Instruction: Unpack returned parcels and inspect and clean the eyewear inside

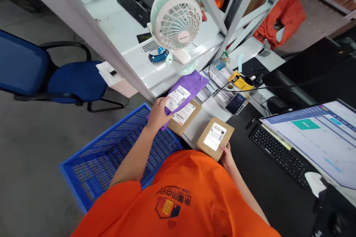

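My left hand (158,114) is closed on the near end of a purple mailer bag (189,86) with a white shipping label, holding it above a brown cardboard parcel (185,119) that lies on the desk edge. My right hand (227,157) grips the near corner of a second brown labelled parcel (215,137), close to my orange shirt. Both parcels show their labels face up.
A blue plastic crate (111,155) sits on the floor at my left. A white desk fan (176,22), a yellow scanner (239,80), a phone (236,103), a keyboard (280,152) and a monitor (319,137) surround the desk. A blue chair (52,77) stands far left. Another person in orange is at the top.
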Available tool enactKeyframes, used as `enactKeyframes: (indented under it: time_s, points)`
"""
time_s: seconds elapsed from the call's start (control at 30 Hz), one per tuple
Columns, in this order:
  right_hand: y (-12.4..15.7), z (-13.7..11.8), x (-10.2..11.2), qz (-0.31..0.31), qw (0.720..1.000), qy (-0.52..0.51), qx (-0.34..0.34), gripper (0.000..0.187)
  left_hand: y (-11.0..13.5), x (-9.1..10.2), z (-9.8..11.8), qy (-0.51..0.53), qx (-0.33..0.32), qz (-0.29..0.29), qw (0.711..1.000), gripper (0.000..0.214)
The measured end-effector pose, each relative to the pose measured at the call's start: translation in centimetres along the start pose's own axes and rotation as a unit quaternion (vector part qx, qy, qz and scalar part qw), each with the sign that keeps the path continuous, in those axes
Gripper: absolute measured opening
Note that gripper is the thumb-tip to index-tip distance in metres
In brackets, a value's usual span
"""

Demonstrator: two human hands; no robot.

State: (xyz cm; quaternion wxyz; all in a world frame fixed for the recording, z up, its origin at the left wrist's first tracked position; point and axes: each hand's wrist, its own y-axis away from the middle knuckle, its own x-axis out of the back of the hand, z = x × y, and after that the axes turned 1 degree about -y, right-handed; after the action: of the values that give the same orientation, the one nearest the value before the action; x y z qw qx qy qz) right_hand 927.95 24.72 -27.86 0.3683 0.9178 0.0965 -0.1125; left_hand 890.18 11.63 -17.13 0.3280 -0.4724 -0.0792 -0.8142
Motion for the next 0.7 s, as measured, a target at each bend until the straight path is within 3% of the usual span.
enactKeyframes:
  time_s: [0.43, 0.57, 0.7]
  points:
    - [0.3, -0.3, -0.2, -0.006, 1.0, -0.016, 0.002, 0.079, 1.5, -1.3, 2.7, 0.009, 0.004, -0.017, 1.0, 0.074]
    - [0.1, -0.2, -0.1, 0.0, 1.0, -0.017, 0.007, 0.077, 1.5, -1.2, 2.3, 0.043, 0.019, 0.012, 0.999, 0.072]
    - [-0.1, 0.0, 0.3, 0.002, 1.0, -0.015, 0.003, 0.074, 1.9, -0.5, 2.5, 0.037, 0.01, 0.045, 0.998, 0.084]
